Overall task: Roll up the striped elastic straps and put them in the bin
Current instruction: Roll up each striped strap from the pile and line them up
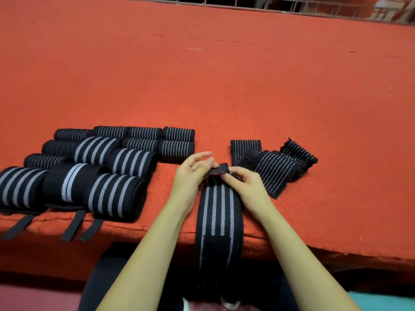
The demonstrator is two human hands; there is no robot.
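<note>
A person's two hands worked at the near edge of a desk [202,86] covered in rough red fabric. The left hand [193,176] and the right hand [247,187] met over the folded end [219,169] of a wide black strap [219,221] with grey stripes, each pinching that end between thumb and curled fingers, though the left forefinger stood out straight. The first turn of a roll had only just formed at the fingertips. The rest of the strap lay flat on the desk between the wrists, then hung over the front edge and down toward the person's lap.

To the left, a cluster of rolled straps [89,171] sat packed together, touching one another, wide-striped ones nearest the edge and thin-striped ones behind. Several black tabs [71,225] from the front rolls drooped over the edge of the desk. Just right of the hands, thin-striped straps [274,169] lay unrolled and overlapping. A metal grille [247,3] ran along the far side.
</note>
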